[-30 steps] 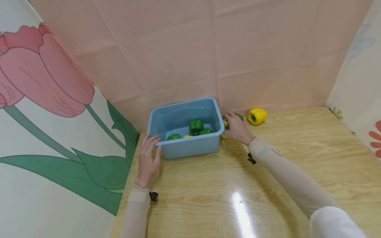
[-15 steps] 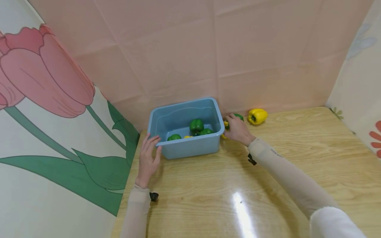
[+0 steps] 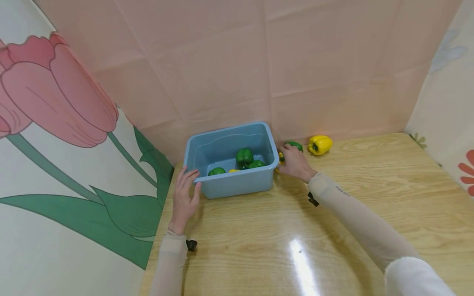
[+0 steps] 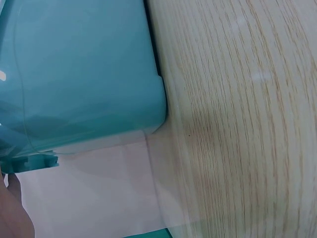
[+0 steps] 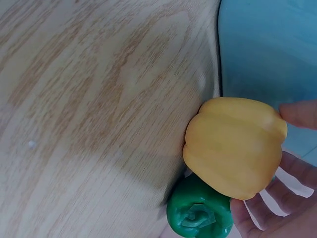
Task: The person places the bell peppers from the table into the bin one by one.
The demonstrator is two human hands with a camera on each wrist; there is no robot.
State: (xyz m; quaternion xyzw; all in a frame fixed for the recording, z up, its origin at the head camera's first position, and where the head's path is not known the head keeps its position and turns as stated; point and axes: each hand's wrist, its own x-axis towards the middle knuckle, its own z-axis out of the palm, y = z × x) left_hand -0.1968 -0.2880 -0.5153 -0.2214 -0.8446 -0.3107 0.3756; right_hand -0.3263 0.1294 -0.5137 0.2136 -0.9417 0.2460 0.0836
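Observation:
A light blue plastic bin [image 3: 237,185] stands on the wooden table and holds several green bell peppers [image 3: 244,157] and a bit of something yellow [image 3: 233,170]. My left hand [image 3: 184,201] rests on its front left corner, fingers nearly straight over the rim, thumb near the outer front wall. Just right of the bin, my right hand [image 3: 295,162] holds a yellow bell pepper [image 5: 235,146] between thumb and fingers, close to the bin's side wall. A green bell pepper [image 5: 198,208] sits behind it, partly hidden by the right hand in the head view.
Another yellow bell pepper [image 3: 320,144] lies farther right, against the pink backdrop [image 3: 333,82] behind the table. A wall with a painted tulip [image 3: 59,86] borders the table's left edge. The wooden tabletop [image 3: 259,238] extends in front of the bin.
The right hand has shifted very slightly beside the bin, and more of the green bell pepper behind it shows. The left hand and the bin stay in place.

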